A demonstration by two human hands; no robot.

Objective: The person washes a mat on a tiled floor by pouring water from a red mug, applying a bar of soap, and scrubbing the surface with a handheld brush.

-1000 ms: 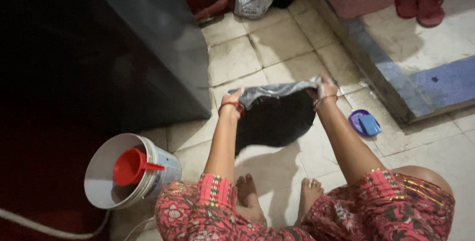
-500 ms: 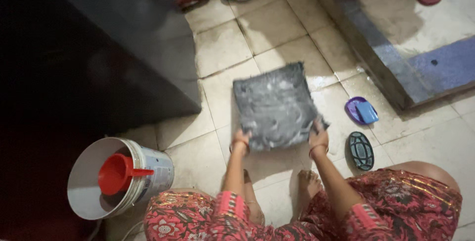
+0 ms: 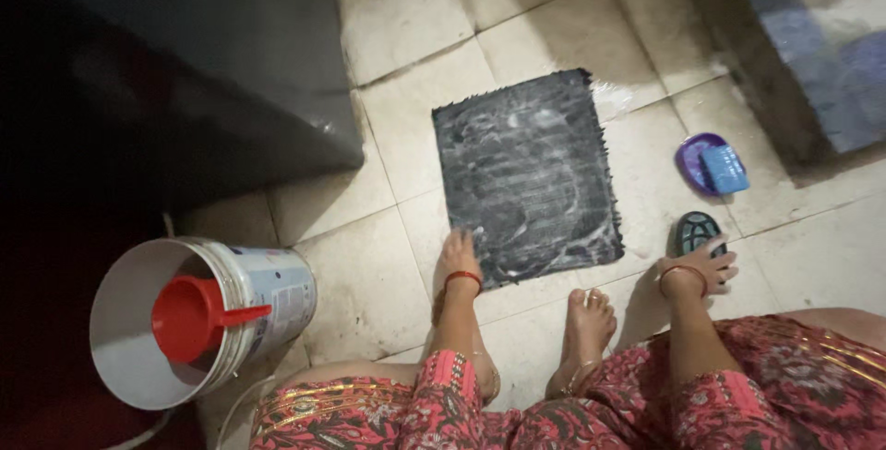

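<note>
Left fingers lie flat and together on the near left corner of the cloth, pressing it to the floor, not gripping it; the left hand wears a red bangle at the wrist. Over on the right, the fingers curl down over the brush, a dark oval scrubber lying on the tiles, and they look closed around its near end, though whether it is lifted yet cannot be told; the right hand sits right on it. The cloth is a dark square, spread flat on the tiled floor just ahead of the bare feet, and streaks of white lather run all across it, so the soaping looks well along. Scrubbing with the brush looks like the part in hand, and rinsing seems left, judging by the foam. Just beyond the brush sits a purple dish with a blue soap bar in it, apart from the cloth. Near left stands a white bucket with a red mug inside.
</note>
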